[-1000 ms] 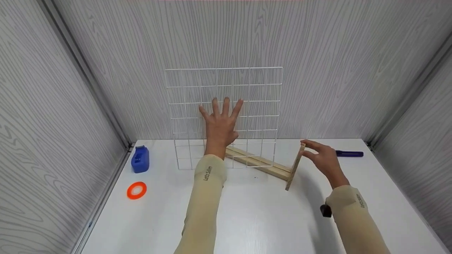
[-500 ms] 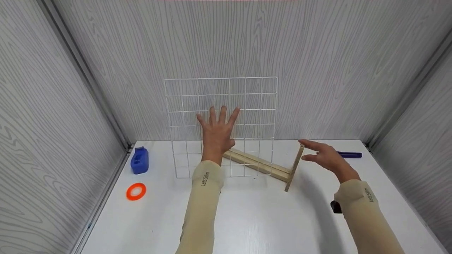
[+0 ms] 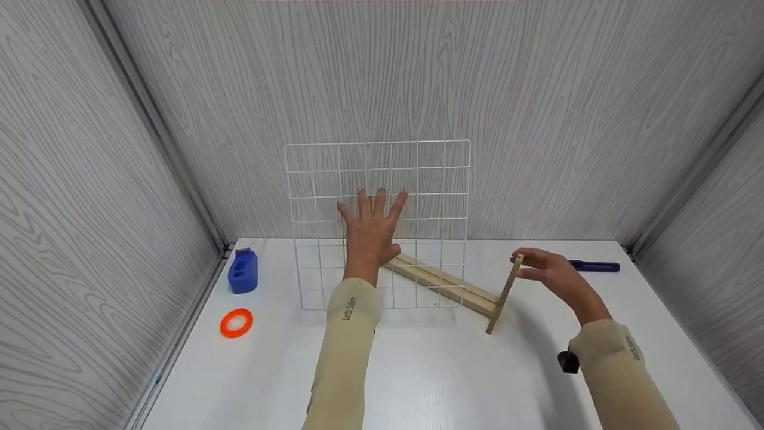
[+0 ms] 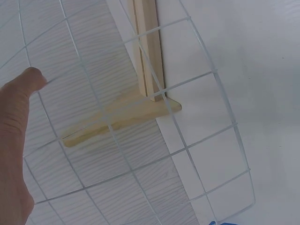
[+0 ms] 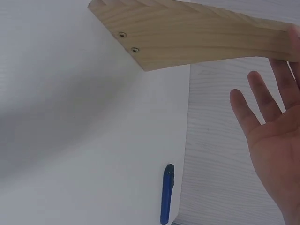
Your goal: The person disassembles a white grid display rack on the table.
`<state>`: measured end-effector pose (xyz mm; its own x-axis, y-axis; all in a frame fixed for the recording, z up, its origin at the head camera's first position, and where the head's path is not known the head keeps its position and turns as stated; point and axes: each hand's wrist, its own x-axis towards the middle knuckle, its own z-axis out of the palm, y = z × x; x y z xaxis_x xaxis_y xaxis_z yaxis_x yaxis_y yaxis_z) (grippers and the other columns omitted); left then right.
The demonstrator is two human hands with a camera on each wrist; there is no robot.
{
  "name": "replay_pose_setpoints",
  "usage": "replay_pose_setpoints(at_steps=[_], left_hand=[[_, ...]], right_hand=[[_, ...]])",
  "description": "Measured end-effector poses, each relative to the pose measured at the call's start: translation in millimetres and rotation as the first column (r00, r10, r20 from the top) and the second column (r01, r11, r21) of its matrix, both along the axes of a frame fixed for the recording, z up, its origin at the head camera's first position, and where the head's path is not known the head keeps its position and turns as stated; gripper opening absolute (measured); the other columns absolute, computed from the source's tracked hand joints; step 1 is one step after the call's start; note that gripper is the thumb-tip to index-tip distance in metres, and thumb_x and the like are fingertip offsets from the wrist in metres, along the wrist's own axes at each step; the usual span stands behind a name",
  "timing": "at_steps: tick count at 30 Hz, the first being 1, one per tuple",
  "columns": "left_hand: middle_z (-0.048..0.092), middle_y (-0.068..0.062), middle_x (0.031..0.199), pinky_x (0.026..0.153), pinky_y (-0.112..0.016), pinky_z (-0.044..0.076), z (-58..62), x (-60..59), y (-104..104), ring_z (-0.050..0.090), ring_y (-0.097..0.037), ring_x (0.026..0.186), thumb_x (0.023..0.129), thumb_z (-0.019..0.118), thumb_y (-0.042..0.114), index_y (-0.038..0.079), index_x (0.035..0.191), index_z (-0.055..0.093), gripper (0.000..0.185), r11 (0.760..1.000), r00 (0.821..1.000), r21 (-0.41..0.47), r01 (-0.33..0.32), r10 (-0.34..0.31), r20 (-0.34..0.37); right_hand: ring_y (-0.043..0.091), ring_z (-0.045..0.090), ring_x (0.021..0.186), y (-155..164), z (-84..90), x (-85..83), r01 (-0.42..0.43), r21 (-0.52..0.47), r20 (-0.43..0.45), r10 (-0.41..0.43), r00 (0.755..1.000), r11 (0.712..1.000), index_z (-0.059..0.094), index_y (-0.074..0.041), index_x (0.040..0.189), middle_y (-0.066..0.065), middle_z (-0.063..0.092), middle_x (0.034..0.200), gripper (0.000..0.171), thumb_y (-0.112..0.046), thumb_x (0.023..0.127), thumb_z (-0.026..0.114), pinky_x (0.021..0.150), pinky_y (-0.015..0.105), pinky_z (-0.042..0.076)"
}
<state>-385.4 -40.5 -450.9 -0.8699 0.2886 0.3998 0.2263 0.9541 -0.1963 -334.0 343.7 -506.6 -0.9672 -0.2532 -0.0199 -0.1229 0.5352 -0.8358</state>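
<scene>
Blue plastic forms the small holder at the left of the head view, near the left edge of the white bench, with an orange ring just below it in the frame. A strip of bench separates both from the white wire grid at centre. Against the grid, the left hand lies with its fingers spread and straight. Right of centre, the wooden stand slants behind the grid toward its near end board, whose upper end the right hand pinches between thumb and fingers. The hands are well apart, with bare bench spreading below the stand between the forearms. Farther right lies a blue stick-shaped tool, close to the bench's back edge.

The left forearm hides part of the grid's bottom edge; whether that edge touches the bench is hard to tell. The stand's far end, covered in the head view, shows through the wires in the left wrist view, where a blue sliver is cut off at the bottom. At the right edge of the right wrist view, the thumb is partly cut off.
</scene>
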Motion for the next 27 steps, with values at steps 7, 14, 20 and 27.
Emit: replay_pose_setpoints(at_steps=[7, 14, 20, 27], left_hand=[[0.032, -0.01, 0.164, 0.108, -0.08, 0.029, -2.5, -1.4, -4, 0.029, -0.045, 0.151, 0.075, 0.08, 0.061, 0.04, 0.163, 0.004, 0.117, 1.0, 1.0, -0.017, -0.006, 0.006, 0.009], [0.032, -0.01, 0.164, 0.108, -0.08, 0.029, -9.2, -2.8, -6, 0.03, -0.044, 0.151, 0.075, 0.08, 0.06, 0.039, 0.163, 0.005, 0.117, 1.0, 1.0, -0.008, -0.003, 0.003, 0.022], [0.032, -0.012, 0.163, 0.106, -0.079, 0.032, -14.0, -1.7, -6, 0.032, -0.044, 0.15, 0.074, 0.079, 0.063, 0.039, 0.163, 0.006, 0.117, 1.0, 0.999, -0.029, -0.009, 0.01, 0.036], [0.027, -0.009, 0.167, 0.105, -0.081, 0.031, -17.2, -2.0, -6, 0.032, -0.044, 0.149, 0.075, 0.08, 0.06, 0.038, 0.163, 0.008, 0.116, 1.0, 0.996, -0.024, -0.009, 0.011, 0.085]], right_hand=[[0.013, 0.053, 0.132, 2, -3.9, 3.3, -0.092, -0.119, 0.08, 0.102, 0.992, 0.989, 0.047, -0.004, 0.145, 0.019, 0.053, 0.148, 0.055, -0.022, 0.097, 0.067, 0.114, 0.052, 0.039], [0.021, 0.043, 0.145, 0, -13.6, 2.2, -0.11, -0.146, 0.095, 0.125, 0.988, 0.983, 0.043, -0.006, 0.151, 0.02, 0.042, 0.158, 0.061, -0.023, 0.098, 0.066, 0.117, 0.048, 0.038], [-0.005, 0.055, 0.123, 0, -18.8, 7.0, -0.074, -0.157, 0.055, 0.083, 0.995, 0.985, 0.055, -0.004, 0.14, 0.018, 0.053, 0.149, 0.048, -0.023, 0.098, 0.066, 0.101, 0.022, 0.046], [0.003, 0.059, 0.127, 4, -25.8, 16.8, -0.042, -0.212, 0.036, 0.051, 0.998, 0.976, 0.055, -0.003, 0.138, 0.013, 0.059, 0.144, 0.048, -0.023, 0.097, 0.068, 0.099, 0.015, 0.046]])
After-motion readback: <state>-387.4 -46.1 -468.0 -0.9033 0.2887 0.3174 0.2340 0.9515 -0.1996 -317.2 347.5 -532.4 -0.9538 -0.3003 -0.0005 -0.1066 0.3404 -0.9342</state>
